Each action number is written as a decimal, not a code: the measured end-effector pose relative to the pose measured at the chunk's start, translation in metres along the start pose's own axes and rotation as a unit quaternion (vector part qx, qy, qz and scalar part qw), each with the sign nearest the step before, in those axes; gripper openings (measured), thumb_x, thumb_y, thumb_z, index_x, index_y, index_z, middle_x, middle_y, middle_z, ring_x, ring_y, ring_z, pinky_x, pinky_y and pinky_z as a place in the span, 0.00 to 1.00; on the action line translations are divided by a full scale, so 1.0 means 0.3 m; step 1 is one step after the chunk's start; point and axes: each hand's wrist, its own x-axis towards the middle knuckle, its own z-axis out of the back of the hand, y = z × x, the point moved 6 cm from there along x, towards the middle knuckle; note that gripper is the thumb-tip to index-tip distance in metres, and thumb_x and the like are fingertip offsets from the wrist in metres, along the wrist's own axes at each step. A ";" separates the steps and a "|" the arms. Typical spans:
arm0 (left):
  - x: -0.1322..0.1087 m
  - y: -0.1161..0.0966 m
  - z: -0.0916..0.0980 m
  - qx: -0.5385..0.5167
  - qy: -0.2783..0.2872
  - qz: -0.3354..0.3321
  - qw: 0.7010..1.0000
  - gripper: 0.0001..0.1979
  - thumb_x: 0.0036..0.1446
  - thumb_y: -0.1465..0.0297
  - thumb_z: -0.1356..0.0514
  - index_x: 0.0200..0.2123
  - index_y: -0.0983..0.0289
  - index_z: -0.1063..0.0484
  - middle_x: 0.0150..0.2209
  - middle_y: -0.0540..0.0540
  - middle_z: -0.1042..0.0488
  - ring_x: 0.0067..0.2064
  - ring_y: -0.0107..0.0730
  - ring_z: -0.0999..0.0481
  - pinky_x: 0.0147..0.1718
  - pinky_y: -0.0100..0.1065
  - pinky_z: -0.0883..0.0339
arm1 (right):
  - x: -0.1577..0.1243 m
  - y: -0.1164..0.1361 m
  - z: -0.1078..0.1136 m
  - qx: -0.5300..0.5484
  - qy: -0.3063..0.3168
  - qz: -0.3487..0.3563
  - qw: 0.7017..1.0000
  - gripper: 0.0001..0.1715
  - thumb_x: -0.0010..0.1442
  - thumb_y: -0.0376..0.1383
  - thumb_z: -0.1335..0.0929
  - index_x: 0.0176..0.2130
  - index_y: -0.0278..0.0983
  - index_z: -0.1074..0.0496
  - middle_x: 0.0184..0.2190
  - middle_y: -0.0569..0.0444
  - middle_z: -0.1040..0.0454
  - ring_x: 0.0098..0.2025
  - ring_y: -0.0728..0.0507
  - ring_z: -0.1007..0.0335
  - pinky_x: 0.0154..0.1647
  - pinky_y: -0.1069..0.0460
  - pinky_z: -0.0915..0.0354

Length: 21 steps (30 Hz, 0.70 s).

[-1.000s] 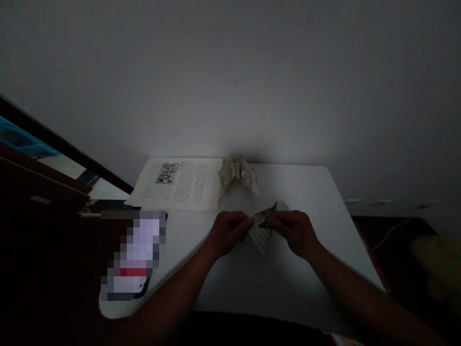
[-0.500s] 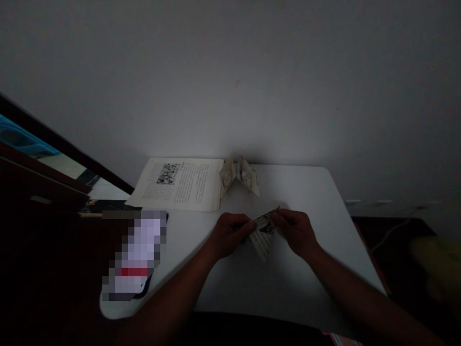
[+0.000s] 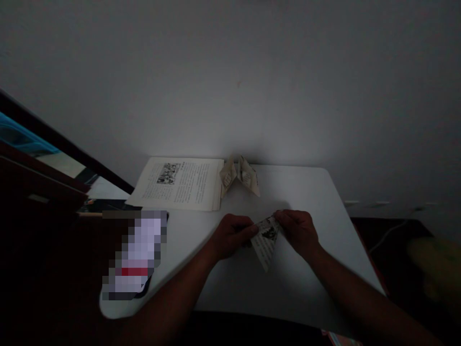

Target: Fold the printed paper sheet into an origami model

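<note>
Between my hands is a folded sheet of printed paper (image 3: 265, 244), shaped like a triangle with its point toward me. My left hand (image 3: 233, 235) pinches its upper left corner, thumb on top. At the upper right corner, the fingers of my right hand (image 3: 297, 228) are closed on the paper's edge. Text and a dark picture show on its face. Beyond my hands, two folded paper boats (image 3: 248, 178), or one piece with two peaks, stand on the white table (image 3: 306, 187); I cannot tell which.
A stack of printed pages (image 3: 190, 185) lies at the back left of the table. Nearer on the left is a phone (image 3: 144, 254) with a blurred screen. The grey wall (image 3: 234, 96) rises behind the table. A pale cable (image 3: 389, 233) runs at the right.
The folded paper has turned a little and its point has come slightly nearer to me, showing more of its face. Both hands still pinch its upper corners.
</note>
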 end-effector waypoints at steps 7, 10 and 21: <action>-0.002 0.002 -0.002 0.002 0.012 -0.009 1.000 0.17 0.54 0.62 0.43 0.20 0.69 0.33 0.15 0.47 0.38 0.18 0.19 0.40 0.18 0.24 0.48 | 0.004 -0.014 -0.011 0.065 0.029 -0.002 0.997 0.20 0.56 0.40 0.33 0.16 0.35 0.30 0.14 0.55 0.34 0.18 0.49 0.41 0.20 0.53 0.44; -0.002 0.005 -0.009 -0.001 0.016 -0.008 1.000 0.17 0.54 0.62 0.43 0.20 0.68 0.33 0.16 0.47 0.38 0.18 0.20 0.40 0.18 0.24 0.48 | 0.005 -0.027 -0.005 0.076 0.025 -0.009 0.997 0.20 0.55 0.40 0.33 0.15 0.36 0.31 0.14 0.55 0.34 0.19 0.48 0.40 0.21 0.52 0.43; -0.001 -0.011 0.012 0.145 -0.083 -0.070 0.983 0.10 0.58 0.66 0.46 0.41 0.65 0.33 0.31 0.52 0.29 0.31 0.26 0.31 0.31 0.28 0.38 | 0.018 -0.033 0.023 0.029 -0.015 -0.019 0.999 0.21 0.55 0.43 0.34 0.16 0.37 0.31 0.16 0.55 0.32 0.20 0.48 0.36 0.22 0.53 0.39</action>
